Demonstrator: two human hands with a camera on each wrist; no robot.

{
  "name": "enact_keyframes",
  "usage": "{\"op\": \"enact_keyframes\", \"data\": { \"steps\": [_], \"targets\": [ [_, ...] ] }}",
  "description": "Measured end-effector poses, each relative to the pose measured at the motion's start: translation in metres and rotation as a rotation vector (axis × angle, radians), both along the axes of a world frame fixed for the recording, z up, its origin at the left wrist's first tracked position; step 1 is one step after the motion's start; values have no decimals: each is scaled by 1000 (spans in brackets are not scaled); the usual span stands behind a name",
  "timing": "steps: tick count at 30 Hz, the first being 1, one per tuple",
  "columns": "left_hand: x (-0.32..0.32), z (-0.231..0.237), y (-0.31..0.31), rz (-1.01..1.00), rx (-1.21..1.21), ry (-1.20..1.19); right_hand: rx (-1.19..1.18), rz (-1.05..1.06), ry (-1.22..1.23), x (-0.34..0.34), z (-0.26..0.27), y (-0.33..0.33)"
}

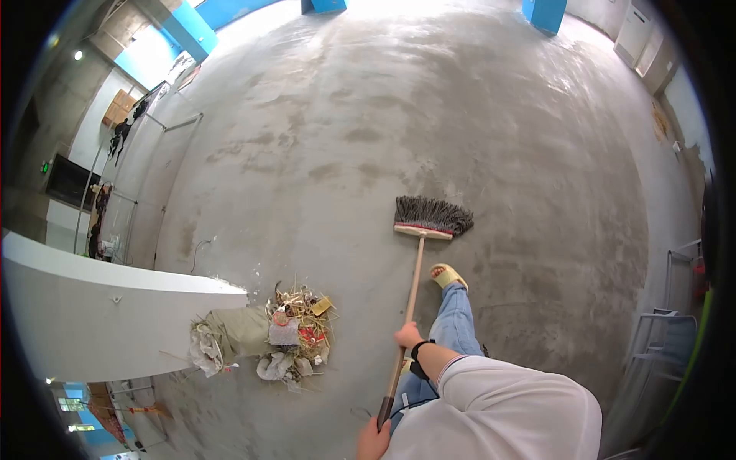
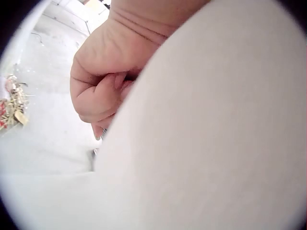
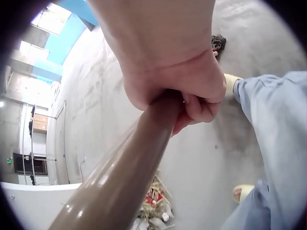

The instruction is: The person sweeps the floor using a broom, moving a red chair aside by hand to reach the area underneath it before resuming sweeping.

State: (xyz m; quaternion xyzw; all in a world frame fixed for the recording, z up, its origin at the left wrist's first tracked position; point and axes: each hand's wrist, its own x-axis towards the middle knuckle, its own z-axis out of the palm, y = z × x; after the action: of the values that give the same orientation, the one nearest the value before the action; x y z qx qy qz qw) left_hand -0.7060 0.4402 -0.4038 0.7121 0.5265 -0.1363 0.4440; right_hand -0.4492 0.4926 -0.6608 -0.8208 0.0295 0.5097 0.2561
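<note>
A long-handled broom (image 1: 415, 284) slants across the floor in the head view, its wide head of dark grey bristles (image 1: 434, 213) on the concrete ahead of the feet. Partway down the shaft, my right hand (image 1: 410, 335) grips the wood; the right wrist view shows those fingers wrapped round the handle (image 3: 129, 158). My left hand (image 1: 374, 441) holds the dark upper end of the handle, close to the body. In the left wrist view, that hand (image 2: 98, 86) has curled fingers, and the white shirt (image 2: 206, 129) hides the handle there.
Left of the broom lies a pile of straw and litter (image 1: 303, 330), with a stuffed sack (image 1: 238, 331) beside it. A white partition (image 1: 115, 307) juts in from the left. A foot in a yellow slipper (image 1: 448, 276) stands near the broom head. Chairs (image 1: 663, 341) line the right side.
</note>
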Motion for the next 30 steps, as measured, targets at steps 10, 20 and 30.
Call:
{"op": "enact_keyframes", "data": {
  "steps": [10, 20, 30],
  "targets": [
    [-14, -18, -31, 174, -78, 141, 26, 95, 55, -30, -21, -29],
    [266, -54, 71, 107, -25, -154, 16, 20, -75, 270, -31, 71],
    [444, -104, 141, 23, -68, -101, 24, 36, -81, 464, -58, 151]
  ]
}}
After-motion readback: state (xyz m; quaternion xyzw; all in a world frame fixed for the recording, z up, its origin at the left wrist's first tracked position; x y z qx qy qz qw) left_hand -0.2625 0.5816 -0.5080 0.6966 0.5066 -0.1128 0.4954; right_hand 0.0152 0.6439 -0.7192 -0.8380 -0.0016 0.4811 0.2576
